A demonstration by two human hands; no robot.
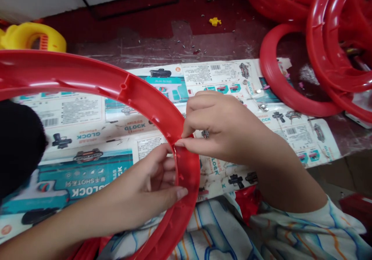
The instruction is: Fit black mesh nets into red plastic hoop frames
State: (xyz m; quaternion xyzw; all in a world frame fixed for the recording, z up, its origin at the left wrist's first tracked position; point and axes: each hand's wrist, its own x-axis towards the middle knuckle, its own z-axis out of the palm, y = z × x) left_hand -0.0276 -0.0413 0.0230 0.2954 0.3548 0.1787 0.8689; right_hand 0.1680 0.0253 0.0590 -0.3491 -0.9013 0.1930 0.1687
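A large red plastic ring (pixel 145 97) with an open, ribbed channel curves across the view. Its near end passes over my lap. My left hand (pixel 157 186) is closed around the inner rim, thumb lying over the channel and fingers beneath. Just above it, my right hand (pixel 217 126) pinches thumb and forefinger together inside the channel, touching the ring. Whatever lies between those fingertips is hidden. A small post with a round hole (pixel 123 86) stands in the channel farther along.
Printed cardboard sheets (pixel 87 116) cover the dark red tabletop (pixel 122 39). More red rings (pixel 316 58) are piled at the right. A yellow plastic part (pixel 55 37) lies at the upper left, a small yellow piece (pixel 215 21) at the back. A black rounded shape (pixel 20 147) blocks the left edge.
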